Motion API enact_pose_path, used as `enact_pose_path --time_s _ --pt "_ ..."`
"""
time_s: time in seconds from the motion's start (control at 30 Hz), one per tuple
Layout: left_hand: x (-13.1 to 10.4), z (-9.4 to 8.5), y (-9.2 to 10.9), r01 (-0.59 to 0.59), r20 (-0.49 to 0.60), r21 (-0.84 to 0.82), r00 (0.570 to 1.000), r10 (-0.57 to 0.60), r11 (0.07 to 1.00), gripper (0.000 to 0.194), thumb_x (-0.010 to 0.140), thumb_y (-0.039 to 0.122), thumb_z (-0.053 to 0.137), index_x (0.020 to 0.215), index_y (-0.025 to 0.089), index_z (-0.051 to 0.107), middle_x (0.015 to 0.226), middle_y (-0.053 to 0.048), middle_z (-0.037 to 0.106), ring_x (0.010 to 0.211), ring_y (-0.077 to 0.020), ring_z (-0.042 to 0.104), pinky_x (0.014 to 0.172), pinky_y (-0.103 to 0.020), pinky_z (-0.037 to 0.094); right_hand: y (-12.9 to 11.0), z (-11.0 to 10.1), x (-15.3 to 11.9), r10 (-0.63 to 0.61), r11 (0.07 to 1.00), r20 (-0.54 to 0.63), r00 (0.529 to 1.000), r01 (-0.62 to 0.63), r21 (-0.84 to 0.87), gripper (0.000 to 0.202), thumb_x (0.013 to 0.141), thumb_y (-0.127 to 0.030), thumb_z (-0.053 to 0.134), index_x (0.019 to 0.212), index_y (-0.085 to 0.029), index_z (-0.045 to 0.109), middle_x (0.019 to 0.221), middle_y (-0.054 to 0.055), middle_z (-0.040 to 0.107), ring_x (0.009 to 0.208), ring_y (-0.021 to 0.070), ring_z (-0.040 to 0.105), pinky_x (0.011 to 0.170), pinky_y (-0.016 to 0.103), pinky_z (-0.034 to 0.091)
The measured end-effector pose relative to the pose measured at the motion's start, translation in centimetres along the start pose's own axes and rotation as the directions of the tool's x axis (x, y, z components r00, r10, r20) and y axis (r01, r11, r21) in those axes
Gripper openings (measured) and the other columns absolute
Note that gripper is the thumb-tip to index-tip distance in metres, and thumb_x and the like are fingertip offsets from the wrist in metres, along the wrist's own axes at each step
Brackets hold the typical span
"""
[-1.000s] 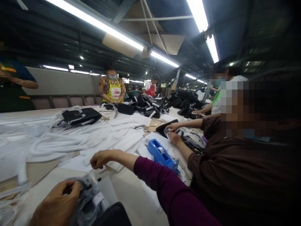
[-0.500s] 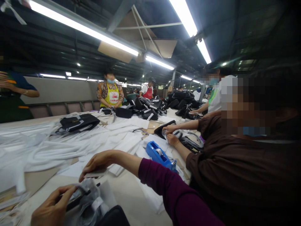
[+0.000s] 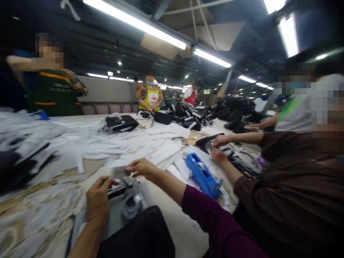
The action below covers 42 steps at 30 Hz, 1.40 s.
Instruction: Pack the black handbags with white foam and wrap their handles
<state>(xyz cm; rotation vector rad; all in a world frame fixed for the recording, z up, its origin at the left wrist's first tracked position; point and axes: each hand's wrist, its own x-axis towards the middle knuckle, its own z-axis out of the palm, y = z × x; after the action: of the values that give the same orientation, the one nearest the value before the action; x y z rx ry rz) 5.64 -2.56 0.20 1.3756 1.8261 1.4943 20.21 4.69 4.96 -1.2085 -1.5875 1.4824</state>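
In front of me lies a black bag (image 3: 142,233) with a grey, plastic-looking inside and a coiled grey strap (image 3: 131,207) on it. My left hand (image 3: 99,199) is closed at the bag's far dark edge, its thumb and fingertips pinched together there. Between the fingers of my right hand (image 3: 142,167) is a small flat pale card (image 3: 119,172), held just above that edge. Blur hides the card's details.
A blue tape dispenser (image 3: 203,175) stands right of my right forearm. White padding strips (image 3: 150,143) cover the table's middle; tangled pale cords (image 3: 48,208) lie left. At right, a co-worker's hands (image 3: 220,147) handle a black bag. Black bags (image 3: 185,116) are heaped farther back.
My view has swung left. My right hand has lifted the pale card from the table to above the bag's edge, close to my left hand. More of the black bag shows.
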Motion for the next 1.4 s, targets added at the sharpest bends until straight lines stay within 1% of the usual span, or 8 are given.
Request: enact_pose_path --time_s 0.17,0.4,0.53,0.8,1.0,1.1,1.33,1.4 --pt "0.2 0.9 -0.9 0.054 -0.078 -0.383 0.993 -0.090 0.922 0.023 0.071 0.038 0.058 0.074 0.016 0.063 0.058 0.002 0.058 0.059 -0.0124 0.053 0.058 -0.022 0.041 1.7 0.4 0.2 -0.178 0.982 -0.085 0.980 0.172 -0.074 0.012 0.072 -0.015 0.065 0.065 -0.015 0.055 0.062 -0.003 0.057 0.060 0.0091 0.052 0.063 0.020 0.042" --pt "0.1 1.2 -0.8 0.076 -0.151 -0.510 0.973 -0.177 0.857 0.018 0.072 0.034 0.060 0.070 0.016 0.059 0.058 0.001 0.065 0.048 -0.0120 0.059 0.050 -0.021 0.040 3.3 0.8 0.1 -0.358 0.886 -0.083 0.930 0.310 -0.345 0.008 0.070 -0.014 0.065 0.063 -0.017 0.061 0.059 -0.004 0.060 0.058 0.0120 0.054 0.059 0.022 0.039" --pt "0.1 1.3 -0.9 0.012 -0.252 -0.401 0.960 -0.123 0.916 0.017 0.074 0.034 0.059 0.076 0.017 0.062 0.092 -0.002 0.070 0.043 -0.0086 0.059 0.041 -0.019 0.036 2.2 1.5 -0.6 -0.435 0.797 -0.075 0.897 0.345 -0.496 0.009 0.070 -0.010 0.064 0.065 -0.018 0.065 0.061 -0.003 0.061 0.062 0.0132 0.054 0.061 0.023 0.037" --pt "0.1 1.2 -1.5 -0.077 -0.403 0.016 0.912 0.077 0.997 0.011 0.077 0.024 0.057 0.069 0.018 0.061 0.082 -0.002 0.062 0.067 -0.0145 0.064 0.055 -0.022 0.046 1.2 2.4 -1.7 -0.540 0.604 0.078 0.838 0.451 -0.658 0.015 0.071 -0.006 0.060 0.065 -0.019 0.065 0.075 0.004 0.065 0.079 0.0188 0.056 0.071 0.028 0.036" --pt "-0.9 0.9 0.2 -0.380 -0.348 0.191 0.836 0.424 0.905 0.012 0.085 0.024 0.056 0.091 0.019 0.065 0.092 -0.006 0.057 0.084 -0.0180 0.057 0.077 -0.030 0.048 1.5 3.4 -0.6 -0.436 0.824 0.020 0.900 0.408 -0.394 0.008 0.069 -0.012 0.061 0.065 -0.018 0.062 0.064 0.001 0.062 0.065 0.0157 0.057 0.065 0.027 0.041" --pt "-0.6 0.9 -0.1 -0.355 -0.457 0.183 0.795 0.399 0.917 0.033 0.083 0.025 0.059 0.115 0.016 0.054 0.112 -0.012 0.051 0.103 -0.0236 0.051 0.090 -0.037 0.045 1.9 3.3 0.2 -0.368 0.893 0.061 0.928 0.371 -0.255 0.005 0.067 -0.015 0.061 0.068 -0.017 0.057 0.060 -0.002 0.062 0.057 0.0136 0.057 0.057 0.025 0.044" --pt "-0.4 0.9 -0.6 -0.323 -0.205 -0.062 0.930 0.305 0.944 0.011 0.083 0.028 0.059 0.077 0.020 0.054 0.072 0.002 0.057 0.068 -0.0134 0.054 0.068 -0.025 0.044 2.1 1.5 0.0 -0.409 0.887 0.178 0.895 0.436 -0.154 0.035 0.054 -0.017 0.075 0.087 -0.017 0.062 0.084 -0.001 0.061 0.070 0.0131 0.056 0.059 0.024 0.045" --pt "-0.5 0.8 -0.4 -0.314 -0.163 -0.156 0.943 0.289 0.937 0.014 0.086 0.031 0.056 0.077 0.020 0.056 0.067 0.003 0.056 0.063 -0.0117 0.053 0.064 -0.022 0.043 2.2 1.3 -0.3 -0.479 0.820 0.207 0.853 0.519 -0.242 0.023 0.061 -0.017 0.075 0.082 -0.018 0.067 0.083 -0.001 0.059 0.072 0.0131 0.055 0.063 0.025 0.043"
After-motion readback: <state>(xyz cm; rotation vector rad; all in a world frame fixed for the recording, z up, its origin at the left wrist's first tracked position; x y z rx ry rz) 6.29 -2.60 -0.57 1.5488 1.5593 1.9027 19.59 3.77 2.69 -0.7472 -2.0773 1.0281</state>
